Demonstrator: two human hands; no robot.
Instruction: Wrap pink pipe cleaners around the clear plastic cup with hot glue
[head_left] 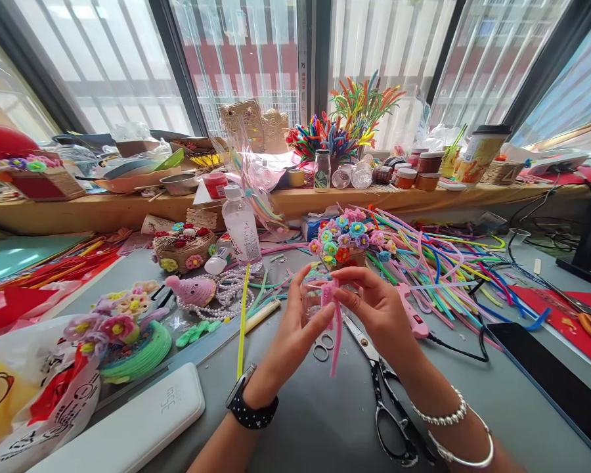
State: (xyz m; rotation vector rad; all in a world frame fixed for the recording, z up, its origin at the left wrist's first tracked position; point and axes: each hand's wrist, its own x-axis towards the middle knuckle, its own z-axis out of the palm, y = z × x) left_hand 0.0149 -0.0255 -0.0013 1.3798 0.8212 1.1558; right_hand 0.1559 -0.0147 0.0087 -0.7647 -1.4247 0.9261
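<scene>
A pink pipe cleaner (pixel 335 341) is pinched between both of my hands above the grey table (pixel 325 420). Its upper end is coiled and the tail hangs down. My left hand (pixel 295 328), with a black watch on the wrist, is closed on the coiled end from the left. My right hand (pixel 379 309), with silver bracelets, pinches it from the right. Black-handled scissors (pixel 384 394) lie on the table just below my right hand. A smaller pair of scissors (pixel 322 347) lies under the pipe cleaner.
A heap of coloured pipe cleaners (pixel 438 269) spreads to the right behind a basket of small flowers (pixel 347 240). A water bottle (pixel 242 226), pearl beads (pixel 226 292), a pink glue gun (pixel 411 315), a white power bank (pixel 138 420) and a dark tablet (pixel 556 381) surround my hands.
</scene>
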